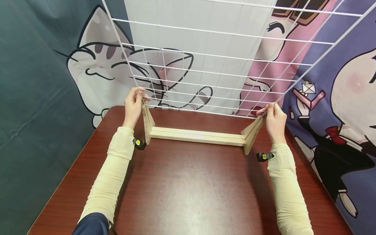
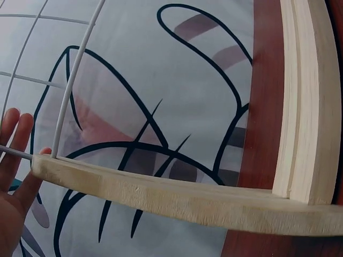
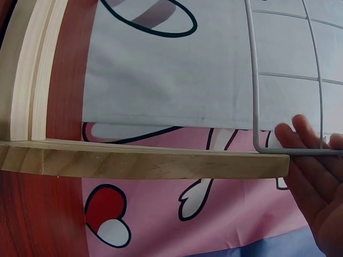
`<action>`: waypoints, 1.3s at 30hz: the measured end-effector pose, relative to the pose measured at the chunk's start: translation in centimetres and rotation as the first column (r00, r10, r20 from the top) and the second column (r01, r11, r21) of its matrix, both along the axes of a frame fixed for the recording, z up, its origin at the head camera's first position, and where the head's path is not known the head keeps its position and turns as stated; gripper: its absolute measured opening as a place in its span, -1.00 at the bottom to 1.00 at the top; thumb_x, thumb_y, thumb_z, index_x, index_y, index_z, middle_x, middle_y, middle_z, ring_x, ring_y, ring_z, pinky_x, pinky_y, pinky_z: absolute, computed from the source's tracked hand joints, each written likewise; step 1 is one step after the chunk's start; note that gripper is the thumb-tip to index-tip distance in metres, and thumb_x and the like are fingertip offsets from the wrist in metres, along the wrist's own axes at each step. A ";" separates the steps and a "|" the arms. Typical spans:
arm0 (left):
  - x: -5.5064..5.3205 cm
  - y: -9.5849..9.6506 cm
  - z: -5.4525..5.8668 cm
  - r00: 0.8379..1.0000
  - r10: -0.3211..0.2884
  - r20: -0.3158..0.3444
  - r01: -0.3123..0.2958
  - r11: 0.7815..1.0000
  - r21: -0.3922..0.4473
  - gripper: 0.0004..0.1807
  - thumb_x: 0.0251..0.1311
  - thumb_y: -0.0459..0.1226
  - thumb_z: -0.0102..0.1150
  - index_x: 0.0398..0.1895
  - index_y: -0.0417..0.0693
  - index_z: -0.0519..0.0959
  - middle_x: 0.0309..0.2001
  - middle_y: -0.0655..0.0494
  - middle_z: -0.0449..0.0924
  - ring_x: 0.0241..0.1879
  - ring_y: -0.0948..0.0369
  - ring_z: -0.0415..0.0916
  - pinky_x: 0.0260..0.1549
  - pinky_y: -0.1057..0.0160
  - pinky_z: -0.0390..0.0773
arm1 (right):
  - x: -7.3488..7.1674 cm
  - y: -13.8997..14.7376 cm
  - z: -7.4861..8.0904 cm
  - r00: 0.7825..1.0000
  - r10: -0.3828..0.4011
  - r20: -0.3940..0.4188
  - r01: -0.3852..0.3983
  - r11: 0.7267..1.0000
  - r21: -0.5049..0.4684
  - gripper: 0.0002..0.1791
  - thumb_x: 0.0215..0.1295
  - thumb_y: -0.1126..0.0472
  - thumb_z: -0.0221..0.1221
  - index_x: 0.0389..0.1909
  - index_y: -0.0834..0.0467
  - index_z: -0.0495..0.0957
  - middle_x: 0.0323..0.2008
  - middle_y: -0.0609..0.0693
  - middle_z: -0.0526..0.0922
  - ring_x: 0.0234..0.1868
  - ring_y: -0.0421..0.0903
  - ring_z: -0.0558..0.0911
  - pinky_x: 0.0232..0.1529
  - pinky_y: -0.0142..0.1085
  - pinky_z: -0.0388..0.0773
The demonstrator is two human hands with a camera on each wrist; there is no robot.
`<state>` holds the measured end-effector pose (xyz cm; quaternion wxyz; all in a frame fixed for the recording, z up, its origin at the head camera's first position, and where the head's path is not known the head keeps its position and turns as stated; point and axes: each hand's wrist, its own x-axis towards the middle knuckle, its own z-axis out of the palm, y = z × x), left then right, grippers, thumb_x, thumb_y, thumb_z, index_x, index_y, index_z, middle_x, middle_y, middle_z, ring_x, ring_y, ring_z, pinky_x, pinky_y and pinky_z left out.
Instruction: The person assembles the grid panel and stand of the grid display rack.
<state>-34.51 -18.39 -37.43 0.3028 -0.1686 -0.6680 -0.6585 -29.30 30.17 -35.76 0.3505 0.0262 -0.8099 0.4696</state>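
Observation:
A white wire grid panel [image 1: 334, 43] rises above a pale wooden stand, leaning in the head view. My left hand [image 1: 133, 106] pinches its lower left corner, right at the top of the stand's left end piece [image 1: 147, 120]. At the opposite corner, my right hand [image 1: 275, 120] grips the wire with the thumb on the near side, close over the right end piece [image 1: 252, 133]. A grooved crossbar [image 1: 196, 135] joins both end pieces low down. In the right wrist view, the panel's rounded corner lies along the end piece's tip [image 3: 273, 166], fingers behind the wire.
The stand is on a reddish-brown table [image 1: 191, 182]. Cloth with cartoon cats [image 1: 97, 71] hangs behind the table and along the right side; plain green cloth [image 1: 29, 98] hangs on the left. A small camera is strapped to each wrist.

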 end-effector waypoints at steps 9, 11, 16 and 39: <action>1.9 0.7 1.8 0.999 -0.021 0.035 0.021 1.000 -0.003 -0.71 0.43 -0.38 -0.12 -0.13 -0.60 0.37 -0.47 0.22 0.65 -0.42 0.34 0.63 -0.23 0.38 0.55 | 0.1 -0.1 -0.1 0.994 -0.099 0.034 0.094 0.988 0.123 -0.43 0.53 -0.08 -0.20 -0.39 0.33 0.48 -0.21 0.23 0.74 -0.46 -0.58 0.46 -0.41 -0.61 0.26; 1.9 0.8 1.9 0.999 -0.020 0.050 0.020 1.000 -0.009 -0.72 0.43 -0.37 -0.12 -0.16 -0.58 0.36 -0.47 0.34 0.63 -0.40 0.36 0.63 -0.22 0.42 0.54 | 0.1 0.0 -0.1 0.992 -0.112 0.052 0.104 0.985 0.138 -0.44 0.54 -0.07 -0.20 -0.39 0.31 0.49 -0.20 0.24 0.73 -0.45 -0.64 0.45 -0.40 -0.60 0.25; 1.9 1.0 1.9 0.997 -0.010 0.078 0.010 1.000 0.001 -0.75 0.43 -0.38 -0.11 -0.22 -0.53 0.37 -0.49 0.28 0.62 -0.42 0.36 0.63 -0.23 0.40 0.54 | 0.0 0.3 0.1 0.983 -0.168 0.078 0.149 0.967 0.206 -0.49 0.53 -0.02 -0.18 -0.38 0.28 0.54 -0.23 0.23 0.73 -0.49 -0.50 0.44 -0.38 -0.49 0.24; 1.9 1.8 0.1 0.976 0.206 0.069 -0.196 0.973 -0.124 -0.70 0.41 -0.29 -0.04 -0.27 -0.45 0.50 -0.35 -0.46 0.60 -0.40 0.52 0.48 -0.21 0.52 0.35 | -0.4 0.3 -0.1 0.963 -0.254 0.086 0.216 0.925 0.312 -0.53 0.52 0.02 -0.13 -0.36 0.28 0.56 -0.30 0.27 0.72 -0.15 0.34 0.63 -0.12 0.11 0.34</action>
